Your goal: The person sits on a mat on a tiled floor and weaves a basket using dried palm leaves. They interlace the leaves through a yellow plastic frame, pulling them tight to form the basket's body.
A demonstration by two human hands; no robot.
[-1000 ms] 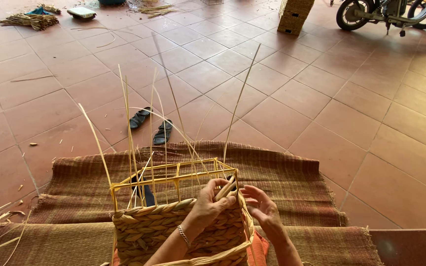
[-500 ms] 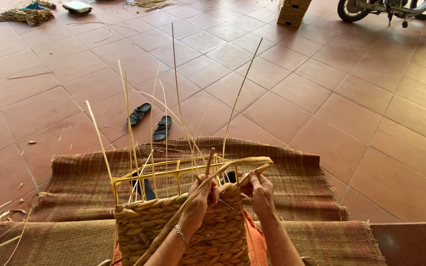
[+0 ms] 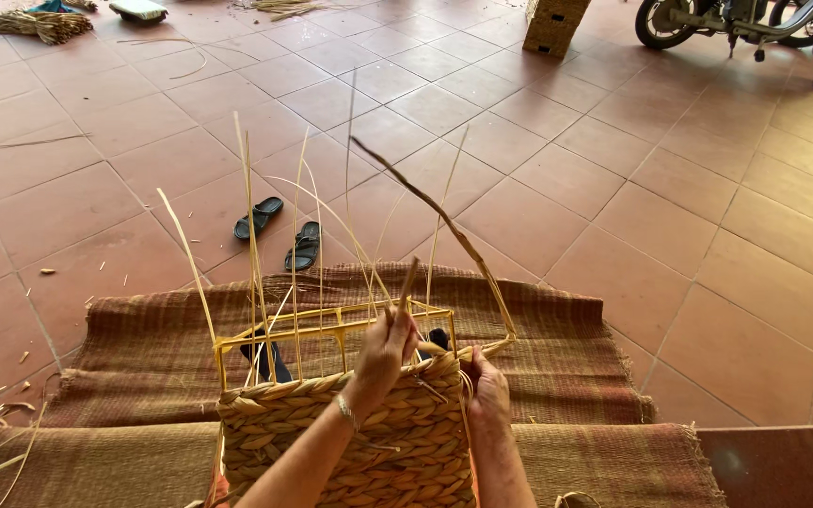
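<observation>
Here the lower part of the basket (image 3: pixel 350 442) is cut off by the bottom edge, and the fingertips of both hands are partly hidden behind its rim. The left hand (image 3: pixel 386 350) is raised above the rim, fingers closed around a long strand (image 3: pixel 444 221) that arches up and away. The right hand (image 3: pixel 487 390) presses on the rim's right corner; its grip cannot be made out. The basket stands on a woven mat (image 3: pixel 557 367), its yellow frame (image 3: pixel 331 327) bare above the weave.
</observation>
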